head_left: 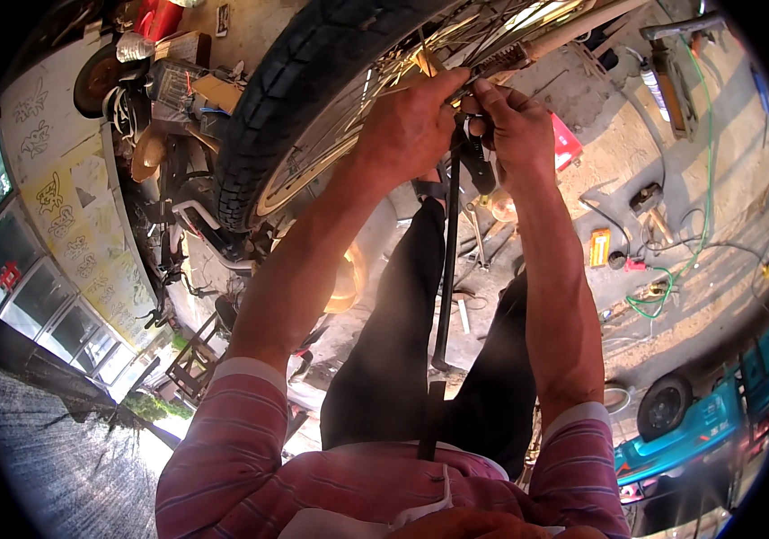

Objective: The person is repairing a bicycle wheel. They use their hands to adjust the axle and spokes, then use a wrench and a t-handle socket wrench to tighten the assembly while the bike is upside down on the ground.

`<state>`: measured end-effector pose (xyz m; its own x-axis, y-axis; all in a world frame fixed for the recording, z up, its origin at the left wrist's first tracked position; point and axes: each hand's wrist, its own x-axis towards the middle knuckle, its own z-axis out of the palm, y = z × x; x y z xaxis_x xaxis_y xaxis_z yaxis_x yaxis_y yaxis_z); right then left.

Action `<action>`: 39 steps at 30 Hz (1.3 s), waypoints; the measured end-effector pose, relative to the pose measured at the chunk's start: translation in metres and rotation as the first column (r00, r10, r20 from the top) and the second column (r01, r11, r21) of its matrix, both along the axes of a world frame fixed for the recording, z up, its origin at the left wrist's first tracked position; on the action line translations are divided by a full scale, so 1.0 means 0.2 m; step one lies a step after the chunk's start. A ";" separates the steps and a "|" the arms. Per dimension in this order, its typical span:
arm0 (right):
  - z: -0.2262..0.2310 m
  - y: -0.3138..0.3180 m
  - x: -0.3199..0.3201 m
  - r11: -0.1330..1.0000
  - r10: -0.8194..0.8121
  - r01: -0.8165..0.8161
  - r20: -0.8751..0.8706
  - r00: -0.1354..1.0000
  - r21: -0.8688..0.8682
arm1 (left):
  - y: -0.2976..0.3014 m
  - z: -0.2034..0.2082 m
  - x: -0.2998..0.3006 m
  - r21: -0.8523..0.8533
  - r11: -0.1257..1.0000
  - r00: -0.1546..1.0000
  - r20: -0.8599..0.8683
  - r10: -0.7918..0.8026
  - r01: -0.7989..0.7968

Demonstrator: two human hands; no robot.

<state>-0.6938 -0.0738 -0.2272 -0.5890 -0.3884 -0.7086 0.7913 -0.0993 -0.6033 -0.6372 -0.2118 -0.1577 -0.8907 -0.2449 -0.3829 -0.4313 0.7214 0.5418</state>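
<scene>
My left hand [410, 128] and my right hand [521, 133] meet beside the hub of a spoked wheel with a knobbly black tyre [263, 117]. The left thumb and forefinger are pressed together on a small part at the axle area. Opposite them, my right fingers pinch close by, curled above a dark flat metal piece [474, 166]. What either hand grips is mostly hidden by the fingers. A coil spring [499, 59] lies just beyond the fingertips. Below the hands a long black bar [447, 269] runs down between my legs.
Tools, including a spanner [478, 241], litter the floor. To the right lie a yellow box [599, 248], a red box [566, 142], a spray can [654, 90] and a green hose [706, 162]. A turquoise vehicle [717, 422] stands lower right; a pale signboard [70, 207] is left.
</scene>
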 end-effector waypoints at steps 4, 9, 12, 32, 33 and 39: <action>-0.01 0.00 -0.01 0.999 0.014 -0.012 0.044 0.999 -0.045 | -0.01 -0.02 0.01 -0.029 0.999 0.998 -0.064 -0.028 0.027; -0.01 0.01 -0.03 0.990 0.058 -0.047 0.081 0.995 -0.131 | -0.01 -0.02 0.02 -0.025 0.999 0.998 -0.059 -0.027 0.026; -0.01 0.01 -0.03 0.992 0.067 -0.056 0.100 0.993 -0.114 | -0.01 -0.03 0.01 -0.016 1.000 0.999 -0.030 -0.023 0.022; 0.03 0.01 -0.04 0.991 0.130 -0.128 0.048 0.990 -0.039 | 0.00 -0.01 0.01 -0.023 1.000 0.999 -0.038 -0.020 0.020; 0.03 0.00 -0.04 0.994 0.108 -0.108 0.045 0.993 -0.018 | 0.00 -0.01 0.01 -0.027 1.000 1.000 -0.020 -0.015 0.014; 0.02 -0.02 -0.02 1.000 0.008 -0.008 0.054 0.999 0.003 | 0.00 -0.01 0.01 -0.026 1.000 1.000 -0.016 -0.004 0.004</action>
<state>-0.6977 -0.0773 -0.2227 -0.5471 -0.3903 -0.7405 0.8232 -0.0906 -0.5604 -0.6359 -0.2119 -0.1604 -0.8977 -0.2509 -0.3621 -0.4197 0.7370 0.5298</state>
